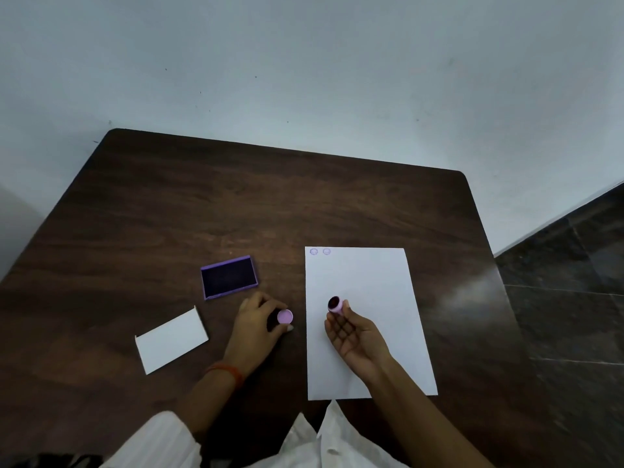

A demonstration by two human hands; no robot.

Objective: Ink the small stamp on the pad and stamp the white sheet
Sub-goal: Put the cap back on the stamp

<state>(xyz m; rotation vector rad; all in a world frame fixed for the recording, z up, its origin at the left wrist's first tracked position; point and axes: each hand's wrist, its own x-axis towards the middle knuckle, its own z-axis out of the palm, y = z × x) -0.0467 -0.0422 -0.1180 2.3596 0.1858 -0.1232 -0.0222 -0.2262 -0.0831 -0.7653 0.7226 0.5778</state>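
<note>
Two faint stamp marks sit at the white sheet's far left corner. My right hand pinches the small stamp above the sheet; my left hand clamps its pink cap on the table. Ink pad open beyond, white lid well left.

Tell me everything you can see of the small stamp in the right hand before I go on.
The small stamp is a short round piece, pale purple plastic by its look, with a dark inked face. It is pinched at the fingertips of the right hand, palm up, tilted so the face points up and away from the person. It hangs above the white sheet, not touching it. Two faint round prints mark the sheet's far left corner.
</note>
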